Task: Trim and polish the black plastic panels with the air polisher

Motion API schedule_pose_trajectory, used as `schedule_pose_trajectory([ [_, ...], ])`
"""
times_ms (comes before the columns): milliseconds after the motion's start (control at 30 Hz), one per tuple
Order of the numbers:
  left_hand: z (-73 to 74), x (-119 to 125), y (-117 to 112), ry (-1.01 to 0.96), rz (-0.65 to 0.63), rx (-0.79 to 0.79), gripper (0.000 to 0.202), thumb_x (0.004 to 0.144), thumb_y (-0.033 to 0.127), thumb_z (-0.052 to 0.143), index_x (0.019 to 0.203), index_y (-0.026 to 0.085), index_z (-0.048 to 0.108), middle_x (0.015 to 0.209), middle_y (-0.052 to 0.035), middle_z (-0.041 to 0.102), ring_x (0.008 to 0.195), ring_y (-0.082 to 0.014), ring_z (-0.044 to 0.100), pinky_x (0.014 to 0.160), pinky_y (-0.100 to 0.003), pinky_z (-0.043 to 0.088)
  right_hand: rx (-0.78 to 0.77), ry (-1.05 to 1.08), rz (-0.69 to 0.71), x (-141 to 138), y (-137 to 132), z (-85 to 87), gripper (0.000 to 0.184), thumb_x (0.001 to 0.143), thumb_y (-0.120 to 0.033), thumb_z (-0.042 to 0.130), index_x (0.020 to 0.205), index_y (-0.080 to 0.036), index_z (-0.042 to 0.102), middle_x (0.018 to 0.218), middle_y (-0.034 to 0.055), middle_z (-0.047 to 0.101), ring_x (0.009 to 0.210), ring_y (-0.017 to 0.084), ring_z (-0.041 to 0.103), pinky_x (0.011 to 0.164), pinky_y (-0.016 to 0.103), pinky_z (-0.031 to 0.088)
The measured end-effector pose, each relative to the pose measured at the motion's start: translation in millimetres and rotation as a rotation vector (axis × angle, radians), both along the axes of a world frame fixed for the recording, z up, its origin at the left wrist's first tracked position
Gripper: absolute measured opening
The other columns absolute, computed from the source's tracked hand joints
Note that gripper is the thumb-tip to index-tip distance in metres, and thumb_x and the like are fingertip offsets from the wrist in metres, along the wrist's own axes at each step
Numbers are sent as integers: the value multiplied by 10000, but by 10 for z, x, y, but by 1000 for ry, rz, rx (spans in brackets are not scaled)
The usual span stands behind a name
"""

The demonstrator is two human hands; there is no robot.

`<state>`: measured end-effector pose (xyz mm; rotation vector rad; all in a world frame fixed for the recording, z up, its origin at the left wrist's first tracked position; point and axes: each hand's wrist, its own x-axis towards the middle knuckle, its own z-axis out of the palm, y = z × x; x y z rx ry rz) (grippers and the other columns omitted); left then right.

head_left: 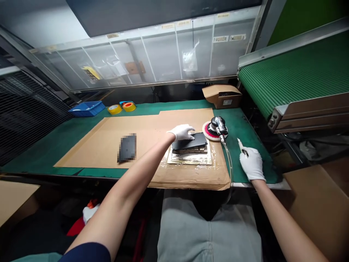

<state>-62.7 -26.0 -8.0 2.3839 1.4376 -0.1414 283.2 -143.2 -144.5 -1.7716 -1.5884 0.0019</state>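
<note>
Our left hand [183,132] lies on the black panel [194,142], its grip unclear; our right hand [252,163] wraps a knife [240,144]. We judge the panel light, stiff, best held by its edges.

A green-topped workbench [40,156] stretches across the room; behind it stands a cloudy panel [160,62] split by pale strips, in a metal frame [152,84]; a dark board [169,14] sits above; a ribbed green conveyor belt [305,69] runs at the right; black slats [27,94] line the left; bright light catches a pale surface [40,18] at upper left.
</note>
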Motion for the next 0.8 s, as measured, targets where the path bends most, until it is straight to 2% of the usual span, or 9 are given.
schedule_pose_trajectory([
  [67,-95,-44,-161,-63,-65,-28,784,833,649,610,1475,207,528,1379,-157,616,1186,-322,574,1010,-378,424,-2,1,-7,0,7,-15,371,795,-270,494,985,-108,770,989,166,723,915,278,633,838,383,504],
  [167,-160,-115,-343,-94,-140,-21,1186,671,780,714,1612,191,297,1524,-214,478,1284,-406,509,1052,-433,405,-1,-1,5,7,9,-46,370,798,-279,499,993,-113,766,1014,165,725,939,286,638,851,393,505],
  [233,-165,-135,-353,-57,-170,-11,1279,619,786,755,1635,208,235,1567,-223,422,1315,-438,483,1075,-463,386,-1,-8,16,14,4,-69,365,806,-288,502,998,-124,766,1025,156,725,948,286,639,848,392,502],
  [333,-161,-116,-278,-27,-229,-58,1188,661,782,732,1625,259,276,1565,-197,438,1316,-432,497,1081,-470,391,-3,-3,25,23,-1,-88,371,815,-294,492,1003,-127,766,1034,152,722,945,282,639,838,390,502],
  [400,-187,-101,-252,-48,-268,-21,1156,679,796,714,1622,282,285,1590,-196,404,1348,-442,475,1097,-492,388,-2,5,30,22,3,-90,382,812,-297,487,1002,-120,766,1028,155,721,943,284,640,842,392,503],
  [667,-478,-267,-416,-14,-332,155,971,793,824,584,1595,332,344,1677,-160,268,1496,-454,304,1178,-623,303,-60,-3,32,21,-42,-129,370,823,-308,492,1013,-143,764,1056,135,720,975,270,648,910,378,507],
  [733,-536,-293,-439,-34,-331,243,930,818,823,549,1578,312,385,1679,-163,261,1505,-451,290,1194,-630,276,-34,-6,-12,-10,-54,-62,374,842,-299,480,1036,-138,757,1071,143,712,1007,275,647,940,385,507],
  [800,-576,-293,-454,-59,-317,305,912,823,807,565,1561,290,420,1669,-163,290,1501,-436,309,1204,-610,281,54,-26,-89,-106,16,107,404,878,-315,466,1100,-124,743,1152,166,685,1086,298,630,996,416,491],
])
